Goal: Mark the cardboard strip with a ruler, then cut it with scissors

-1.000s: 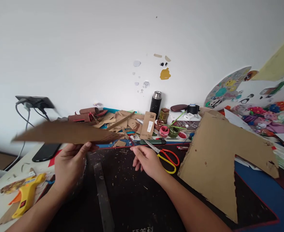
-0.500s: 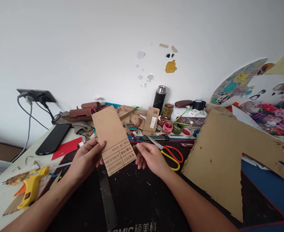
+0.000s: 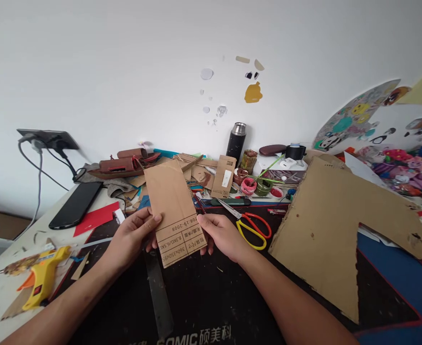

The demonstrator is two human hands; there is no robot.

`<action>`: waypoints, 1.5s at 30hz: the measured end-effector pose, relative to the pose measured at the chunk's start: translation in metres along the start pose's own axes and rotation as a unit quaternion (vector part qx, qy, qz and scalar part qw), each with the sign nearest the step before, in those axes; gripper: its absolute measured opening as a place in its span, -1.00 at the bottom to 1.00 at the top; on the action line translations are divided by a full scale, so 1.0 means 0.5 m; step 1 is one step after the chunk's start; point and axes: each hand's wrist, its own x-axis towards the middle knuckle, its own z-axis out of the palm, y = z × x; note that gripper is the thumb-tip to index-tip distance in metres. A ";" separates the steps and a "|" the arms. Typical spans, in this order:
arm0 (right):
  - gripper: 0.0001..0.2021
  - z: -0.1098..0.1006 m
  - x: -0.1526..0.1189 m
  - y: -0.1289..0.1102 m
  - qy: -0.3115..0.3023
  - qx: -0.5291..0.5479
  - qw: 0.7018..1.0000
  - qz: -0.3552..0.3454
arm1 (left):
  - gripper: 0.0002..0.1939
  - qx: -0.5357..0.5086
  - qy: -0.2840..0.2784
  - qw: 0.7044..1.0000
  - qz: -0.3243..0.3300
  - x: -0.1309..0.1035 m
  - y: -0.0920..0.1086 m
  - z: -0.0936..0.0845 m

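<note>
A rectangular piece of brown cardboard [image 3: 173, 201] with printed lines and characters on its lower part is held up over the black mat [image 3: 211, 292]. My left hand [image 3: 133, 235] pinches its left edge, thumb on the front face. At the right edge my right hand [image 3: 220, 235] grips it between thumb and fingers; some fingertips are hidden behind the card. Below the card a dark ruler [image 3: 158, 297] lies on the mat. Scissors with red and yellow handles [image 3: 250, 227] rest just beyond my right hand.
A large cut cardboard sheet [image 3: 325, 235] covers the right side. On the left are a yellow glue gun [image 3: 45, 278], a black phone [image 3: 76, 203] and red paper [image 3: 96, 218]. Paint jars [image 3: 248, 186], a black flask [image 3: 236, 141] and cardboard scraps stand along the wall.
My right hand has closed on the card's right edge, where it was beside the lower corner before. The card has shifted slightly right and down and tilts less.
</note>
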 end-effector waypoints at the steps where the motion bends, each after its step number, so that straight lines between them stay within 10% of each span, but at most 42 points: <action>1: -0.32 -0.001 0.001 0.000 0.000 0.000 1.000 0.001 | -0.48 0.003 0.000 1.000 0.001 0.001 0.000 -0.002; 21: -0.55 -0.009 0.002 0.002 0.138 -0.207 0.962 -0.111 | -0.40 0.058 0.021 0.996 0.067 0.010 0.003 -0.011; 31: -0.69 -0.124 -0.097 -0.083 0.218 -0.539 0.814 -0.011 | -0.46 0.031 0.040 0.995 0.086 0.010 0.004 -0.018; 37: -0.65 -0.123 -0.123 -0.104 0.162 -0.697 0.693 0.088 | -0.45 0.021 0.041 0.995 0.094 0.012 0.007 -0.019; 45: -0.67 -0.111 -0.113 -0.086 0.126 -0.748 0.645 0.095 | -0.44 0.023 0.048 0.993 0.104 0.012 0.014 -0.026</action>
